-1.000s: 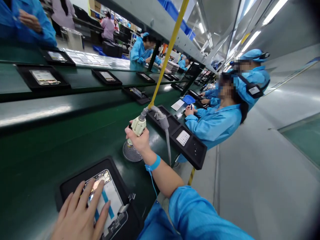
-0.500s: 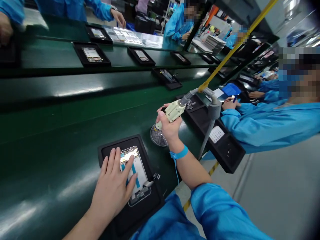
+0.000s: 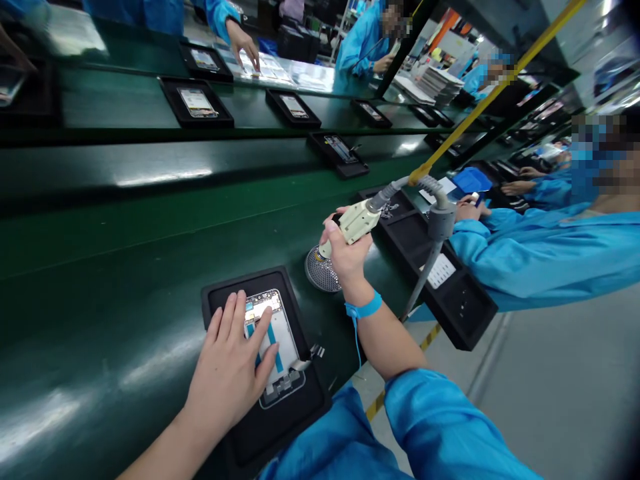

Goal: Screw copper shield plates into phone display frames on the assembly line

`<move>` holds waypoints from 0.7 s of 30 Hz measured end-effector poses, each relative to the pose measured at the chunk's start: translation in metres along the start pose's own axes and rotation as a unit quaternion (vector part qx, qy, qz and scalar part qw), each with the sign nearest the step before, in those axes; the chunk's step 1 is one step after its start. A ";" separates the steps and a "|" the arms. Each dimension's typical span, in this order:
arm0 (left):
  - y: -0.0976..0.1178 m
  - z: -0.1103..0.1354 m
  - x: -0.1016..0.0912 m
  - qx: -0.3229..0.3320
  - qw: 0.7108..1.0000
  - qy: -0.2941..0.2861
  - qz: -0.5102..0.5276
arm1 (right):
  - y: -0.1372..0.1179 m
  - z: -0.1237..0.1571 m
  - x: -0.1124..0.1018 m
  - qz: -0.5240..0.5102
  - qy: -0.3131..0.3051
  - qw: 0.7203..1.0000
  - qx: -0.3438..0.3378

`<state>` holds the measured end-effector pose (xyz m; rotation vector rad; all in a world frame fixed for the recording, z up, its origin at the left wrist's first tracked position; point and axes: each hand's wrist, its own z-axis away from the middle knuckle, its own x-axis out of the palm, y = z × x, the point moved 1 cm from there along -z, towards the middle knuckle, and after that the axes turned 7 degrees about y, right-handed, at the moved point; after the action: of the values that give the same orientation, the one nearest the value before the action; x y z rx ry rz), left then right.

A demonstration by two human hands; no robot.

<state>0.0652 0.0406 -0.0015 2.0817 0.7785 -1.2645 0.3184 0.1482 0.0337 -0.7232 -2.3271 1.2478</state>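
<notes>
My left hand [image 3: 229, 367] lies flat with spread fingers on an opened phone frame [image 3: 277, 349] that sits in a black tray [image 3: 290, 413] on the green belt. My right hand [image 3: 345, 257] is closed around a cream electric screwdriver [image 3: 356, 222]. Its tip points down over a round perforated metal dish [image 3: 320, 272]. A grey hose and a yellow cable [image 3: 480, 100] run up from the screwdriver. A blue wrist strap [image 3: 364, 308] circles my right wrist.
A long black parts tray [image 3: 450, 293] lies to the right of the dish. More black trays with phones [image 3: 196, 102] ride the far belts. A co-worker in blue [image 3: 540, 250] sits close on my right; other people's hands work at the far side.
The view swung down and left a second ago, then settled. My left hand stays on the phone frame, and my right hand holds the screwdriver over the dish with little movement.
</notes>
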 end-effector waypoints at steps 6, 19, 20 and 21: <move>0.001 0.000 -0.001 -0.007 1.000 0.003 0.010 | -0.001 0.001 -0.001 0.011 0.000 1.000 0.001; 0.004 0.000 -0.003 -0.047 0.998 0.018 0.045 | -0.003 0.004 0.000 0.018 0.020 1.000 0.001; 0.004 -0.001 -0.003 -0.049 0.997 0.019 0.048 | -0.005 0.003 0.001 0.013 0.024 1.000 0.000; 0.005 -0.001 -0.003 -0.051 0.997 0.020 0.052 | -0.010 0.002 0.001 0.003 0.030 1.000 -0.001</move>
<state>0.0680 0.0377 0.0021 2.0422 0.7274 -1.1082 0.3138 0.1430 0.0409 -0.7598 -2.2797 1.2099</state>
